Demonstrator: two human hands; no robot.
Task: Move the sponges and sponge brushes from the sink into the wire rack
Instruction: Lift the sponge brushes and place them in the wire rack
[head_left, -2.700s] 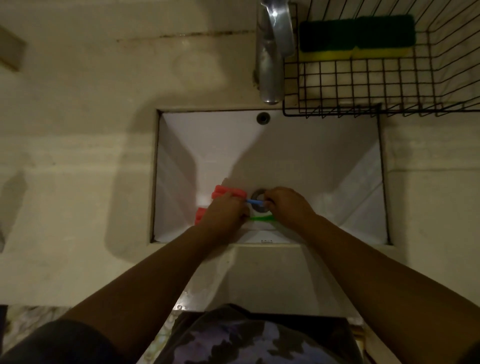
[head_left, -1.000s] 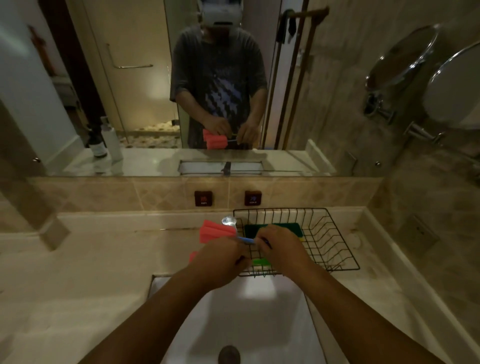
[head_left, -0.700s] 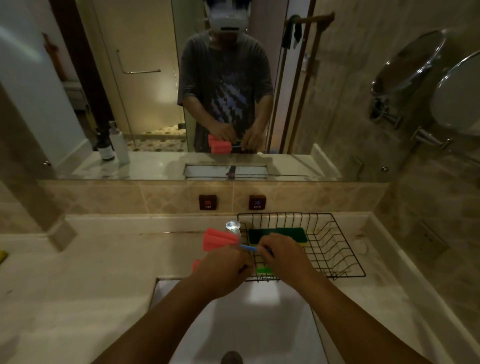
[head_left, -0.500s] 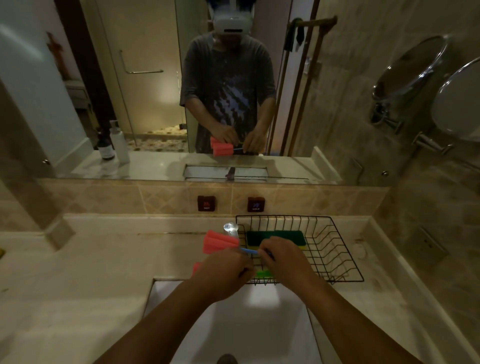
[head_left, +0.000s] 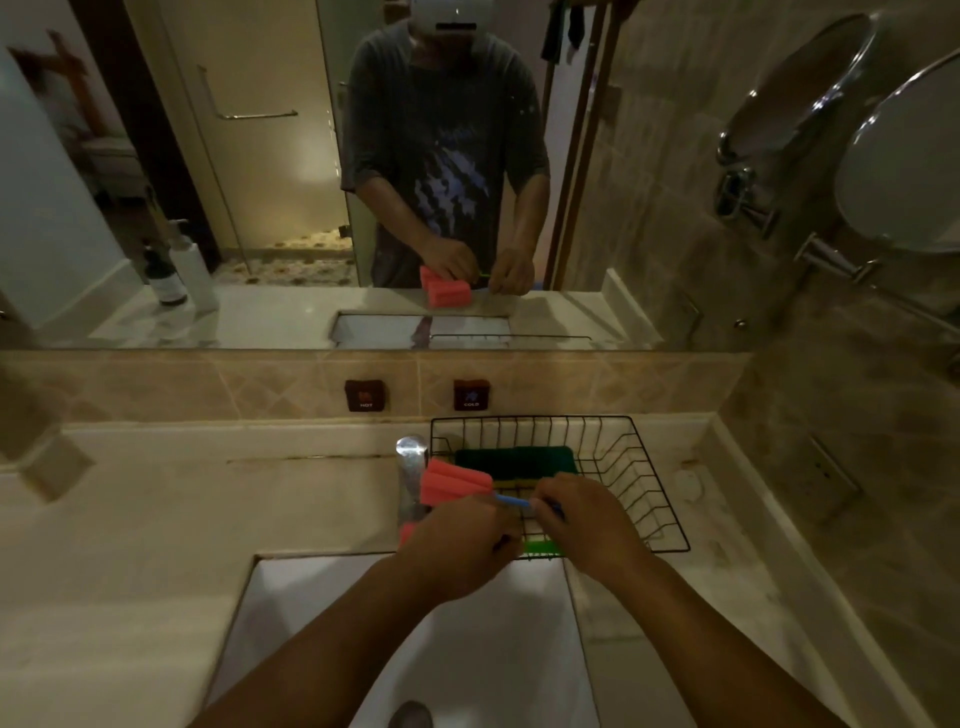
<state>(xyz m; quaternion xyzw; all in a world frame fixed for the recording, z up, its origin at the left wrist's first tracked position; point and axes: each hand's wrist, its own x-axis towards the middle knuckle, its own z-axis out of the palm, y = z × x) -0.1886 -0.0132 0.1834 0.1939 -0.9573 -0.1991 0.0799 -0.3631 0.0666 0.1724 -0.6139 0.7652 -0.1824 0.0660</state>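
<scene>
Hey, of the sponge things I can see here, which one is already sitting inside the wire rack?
The dark green and yellow sponge lying flat at the back of the wire rack. The pink sponge brushes are held in the hands.

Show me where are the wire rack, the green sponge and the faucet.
wire rack (head_left: 657, 480): head view, on its right wall.
green sponge (head_left: 514, 460): head view, on its dark top face.
faucet (head_left: 411, 467): head view, on its metal spout.

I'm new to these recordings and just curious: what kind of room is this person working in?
Most likely a bathroom: a white sink set in a stone counter, a wide wall mirror showing a glass shower door, and round shaving mirrors on the tiled wall.
</scene>
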